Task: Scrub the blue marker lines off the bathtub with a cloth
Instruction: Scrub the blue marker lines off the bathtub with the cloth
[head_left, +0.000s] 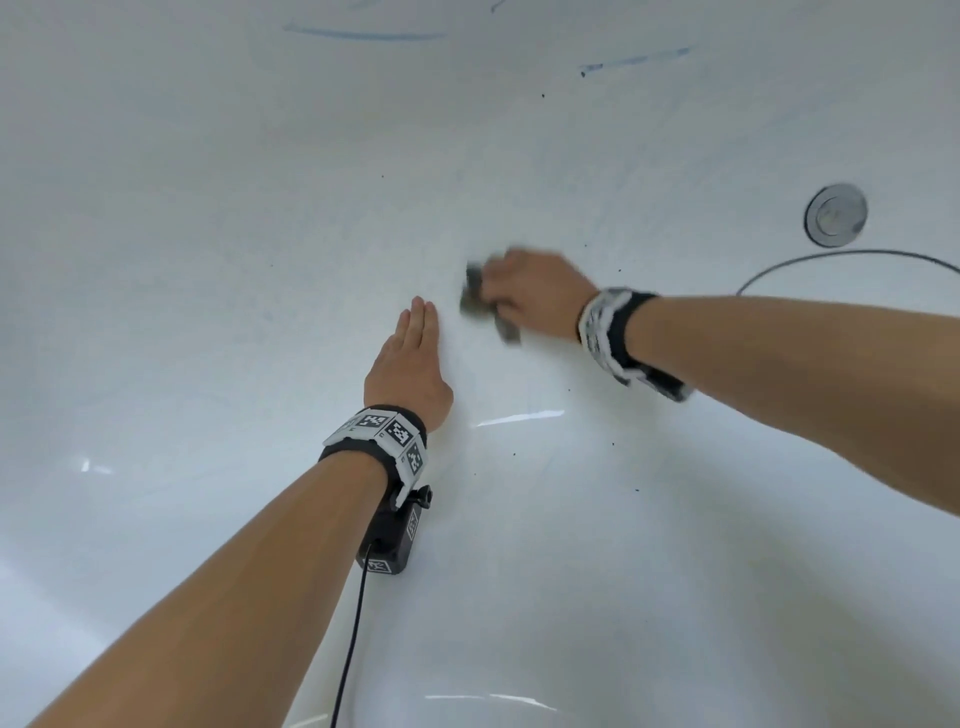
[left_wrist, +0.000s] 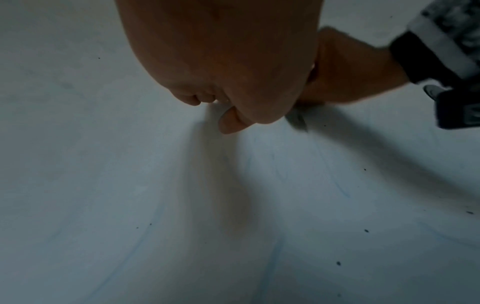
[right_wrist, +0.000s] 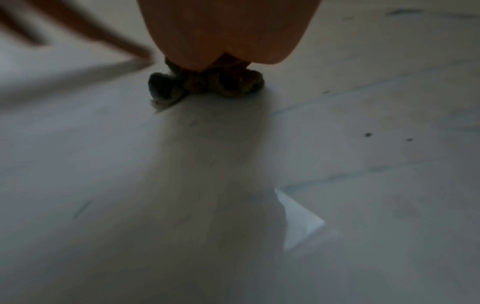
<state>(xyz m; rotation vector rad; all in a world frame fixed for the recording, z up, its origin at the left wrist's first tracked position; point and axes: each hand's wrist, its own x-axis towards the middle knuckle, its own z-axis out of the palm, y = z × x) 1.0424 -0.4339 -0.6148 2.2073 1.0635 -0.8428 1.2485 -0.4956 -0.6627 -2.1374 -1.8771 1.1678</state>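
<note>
The white bathtub (head_left: 208, 208) fills all three views, its glossy surface curving up toward the top of the head view. Two blue marker lines cross its upper part: a long faint stroke (head_left: 363, 35) at the upper centre and a shorter, darker one (head_left: 636, 60) at the upper right. Paler blue smears show on the tub in the left wrist view, running down the lower half of the frame (left_wrist: 342, 191), and small dark specks lie scattered over the surface.

The left hand (head_left: 408, 364) sits at the centre of the head view, palm down on the tub with fingers straight and close together, holding nothing. A marker-covered band (head_left: 384, 434) wraps its wrist, with a black camera unit below it and a thin black cable trailing to the bottom edge.

The right hand (head_left: 530, 296), blurred, lies just right of and above the left hand. Its fingers are curled tightly around a dark, bunched cloth (head_left: 480, 304), which is pressed against the tub surface; in the right wrist view the cloth (right_wrist: 207, 82) bulges out below the palm and touches the tub. The cloth is well below both clear marker lines.

At the right edge of the head view sits a round metal drain fitting (head_left: 836, 214), with a second black cable (head_left: 857, 254) curving beneath it.
</note>
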